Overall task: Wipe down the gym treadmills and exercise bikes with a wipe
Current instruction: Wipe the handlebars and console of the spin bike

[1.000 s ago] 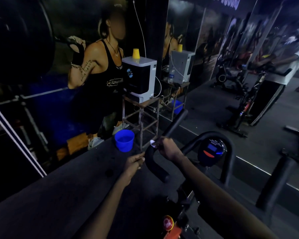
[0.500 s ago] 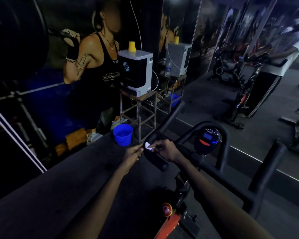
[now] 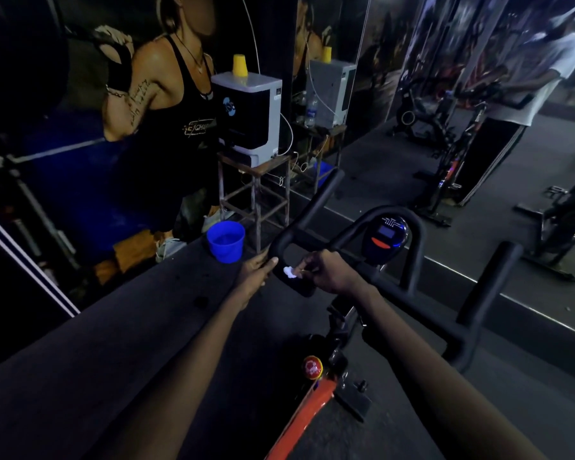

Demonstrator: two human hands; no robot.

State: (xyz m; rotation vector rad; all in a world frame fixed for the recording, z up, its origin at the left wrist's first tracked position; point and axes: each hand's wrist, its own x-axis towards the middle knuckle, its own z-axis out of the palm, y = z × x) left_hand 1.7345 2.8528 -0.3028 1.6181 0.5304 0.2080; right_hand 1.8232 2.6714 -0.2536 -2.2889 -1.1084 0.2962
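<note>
Head view is showing our right hand [image 3: 332,272] pinching the white wipe [image 3: 289,272] in its fingers at centre frame, now sliding it from the bend of the handlebar [image 3: 312,207] toward the near end. Our left hand [image 3: 258,270] is clasping that bend, steadying it. We are judging this grip nearly done, the rest of the bike waiting.

Blue bucket [image 3: 225,241] on floor, just beside metal stand [image 3: 253,194]. Purifier [image 3: 246,117] on stand, yellow cup [image 3: 240,65] upturned on top. Mirror [image 3: 379,144] behind.
</note>
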